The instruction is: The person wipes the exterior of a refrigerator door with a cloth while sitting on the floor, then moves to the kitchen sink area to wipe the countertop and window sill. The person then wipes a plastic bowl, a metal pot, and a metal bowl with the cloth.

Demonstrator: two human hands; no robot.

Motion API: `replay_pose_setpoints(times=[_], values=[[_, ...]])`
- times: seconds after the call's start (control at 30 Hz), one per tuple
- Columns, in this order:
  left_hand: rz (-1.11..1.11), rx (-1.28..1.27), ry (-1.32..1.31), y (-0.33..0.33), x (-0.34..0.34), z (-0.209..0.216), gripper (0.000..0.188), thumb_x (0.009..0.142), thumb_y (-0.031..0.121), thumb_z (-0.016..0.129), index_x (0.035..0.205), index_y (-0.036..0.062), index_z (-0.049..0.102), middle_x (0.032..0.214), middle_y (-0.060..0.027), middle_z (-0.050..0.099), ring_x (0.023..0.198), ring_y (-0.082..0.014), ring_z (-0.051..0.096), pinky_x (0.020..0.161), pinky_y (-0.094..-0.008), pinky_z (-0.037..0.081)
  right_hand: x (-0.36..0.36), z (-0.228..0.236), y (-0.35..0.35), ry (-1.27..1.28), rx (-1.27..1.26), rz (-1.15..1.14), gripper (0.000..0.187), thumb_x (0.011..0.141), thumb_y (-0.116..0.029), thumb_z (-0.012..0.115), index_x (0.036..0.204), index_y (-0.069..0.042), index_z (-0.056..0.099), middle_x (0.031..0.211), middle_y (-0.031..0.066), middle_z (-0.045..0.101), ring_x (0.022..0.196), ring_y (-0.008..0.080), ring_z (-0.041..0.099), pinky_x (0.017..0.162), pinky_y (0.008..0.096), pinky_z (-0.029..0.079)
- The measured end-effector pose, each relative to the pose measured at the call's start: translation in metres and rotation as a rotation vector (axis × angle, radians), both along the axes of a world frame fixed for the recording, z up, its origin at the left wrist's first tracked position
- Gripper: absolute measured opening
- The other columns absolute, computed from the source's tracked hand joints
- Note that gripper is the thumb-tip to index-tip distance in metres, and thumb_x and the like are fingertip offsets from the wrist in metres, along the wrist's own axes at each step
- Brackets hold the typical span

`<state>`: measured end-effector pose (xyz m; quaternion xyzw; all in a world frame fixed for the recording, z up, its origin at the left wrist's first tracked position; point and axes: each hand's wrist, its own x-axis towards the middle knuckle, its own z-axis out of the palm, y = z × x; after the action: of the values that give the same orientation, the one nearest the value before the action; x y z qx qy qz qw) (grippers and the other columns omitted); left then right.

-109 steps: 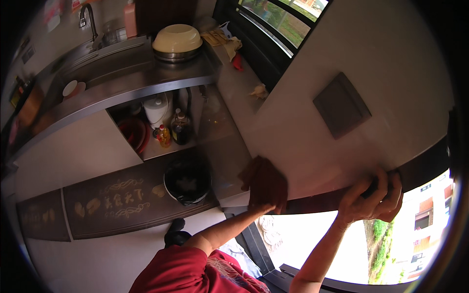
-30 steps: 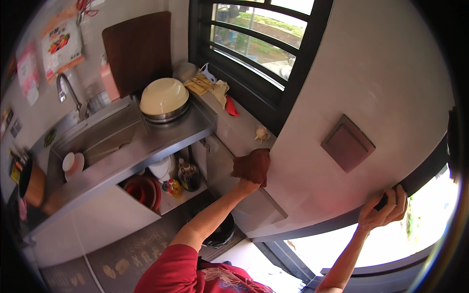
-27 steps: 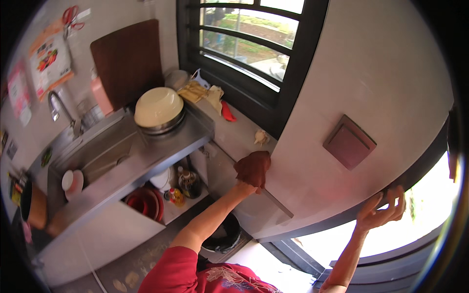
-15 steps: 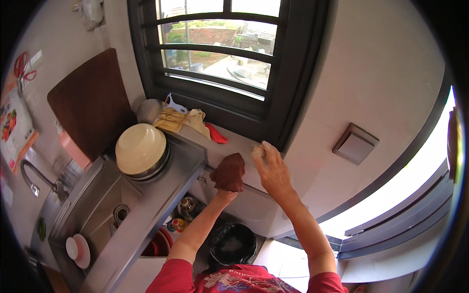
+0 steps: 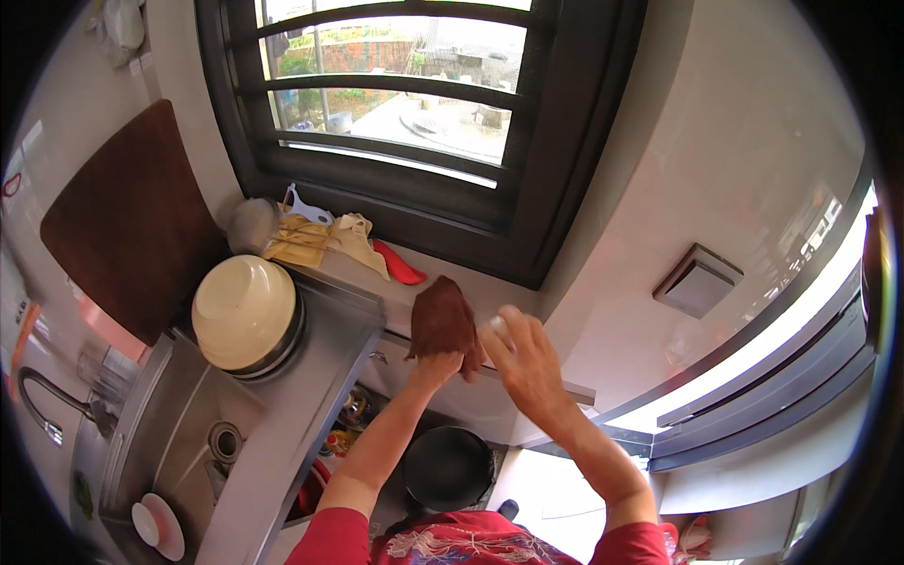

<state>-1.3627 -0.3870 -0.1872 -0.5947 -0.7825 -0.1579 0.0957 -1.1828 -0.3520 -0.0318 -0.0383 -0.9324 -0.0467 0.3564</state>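
Note:
My left hand (image 5: 441, 365) is mostly covered by a dark brown cloth (image 5: 443, 320), which it grips. The cloth stands up in a peak in front of the window ledge, and one corner hangs to the right. Beside it, on the right, my right hand (image 5: 529, 369) is raised with thumb and fingers bent together. A small whitish thing (image 5: 499, 323) shows at its fingertips, too unclear to name. The right fingertips are close to the cloth's right edge; I cannot tell whether they touch it.
A cream bowl (image 5: 243, 306) lies upside down on the steel counter (image 5: 330, 325) beside the sink (image 5: 193, 424). Gloves (image 5: 299, 240) and a red item (image 5: 400, 264) lie on the window ledge. Below stands a round black container (image 5: 449, 466). A wall switch (image 5: 699, 281) is at right.
The view has shifted, so the sink and bowl appear farther left. The cloth now stands taller over my left hand, and my right hand has come lower and nearer to it.

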Motion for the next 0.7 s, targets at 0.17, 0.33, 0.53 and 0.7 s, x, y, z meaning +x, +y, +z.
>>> replay_pose_setpoints(times=[0.17, 0.33, 0.53, 0.7], values=[[0.003, -0.33, -0.138, 0.035, 0.003, -0.001, 0.028, 0.084, 0.022, 0.053, 0.103, 0.0052, 0.063, 0.097, -0.0116, 0.067, 0.078, -0.032, 0.067, 0.063, -0.0464, 0.054, 0.069, 0.026, 0.011, 0.074, -0.315, 0.058, 0.035, 0.07, 0.01, 0.064, 0.101, -0.007, 0.065, 0.114, 0.0132, 0.048, 0.086, 0.0253, 0.057, 0.071, 0.0322, 0.05], [-0.047, -0.372, 0.073, 0.068, 0.038, 0.021, 0.021, 0.075, 0.018, 0.059, 0.089, 0.0069, 0.07, 0.095, -0.0092, 0.068, 0.08, -0.028, 0.066, 0.066, -0.0462, 0.053, 0.101, 0.044, 0.047, 0.169, -0.497, 0.017, 0.044, 0.069, 0.016, 0.057, 0.104, -0.009, 0.064, 0.112, 0.0107, 0.05, 0.088, 0.023, 0.056, 0.071, 0.0289, 0.049], [-0.346, 0.316, 0.308, 0.06, 0.041, 0.018, 0.017, 0.072, 0.016, 0.063, 0.085, 0.0086, 0.07, 0.085, -0.01, 0.068, 0.089, -0.0237, 0.064, 0.072, -0.0423, 0.052, 0.099, 0.037, 0.061, 0.191, -0.531, 0.022, 0.043, 0.069, 0.016, 0.057, 0.103, -0.01, 0.064, 0.114, 0.0094, 0.05, 0.093, 0.0218, 0.055, 0.077, 0.0292, 0.047], [-0.252, 0.071, 0.003, 0.036, 0.065, 0.056, 0.02, 0.074, 0.021, 0.063, 0.089, 0.0093, 0.068, 0.102, -0.0092, 0.065, 0.096, -0.0256, 0.06, 0.083, -0.0377, 0.047, 0.098, 0.035, 0.059, 0.186, -0.532, 0.008, 0.042, 0.071, 0.016, 0.057, 0.103, -0.01, 0.064, 0.114, 0.0093, 0.05, 0.095, 0.0215, 0.054, 0.079, 0.0292, 0.046]])
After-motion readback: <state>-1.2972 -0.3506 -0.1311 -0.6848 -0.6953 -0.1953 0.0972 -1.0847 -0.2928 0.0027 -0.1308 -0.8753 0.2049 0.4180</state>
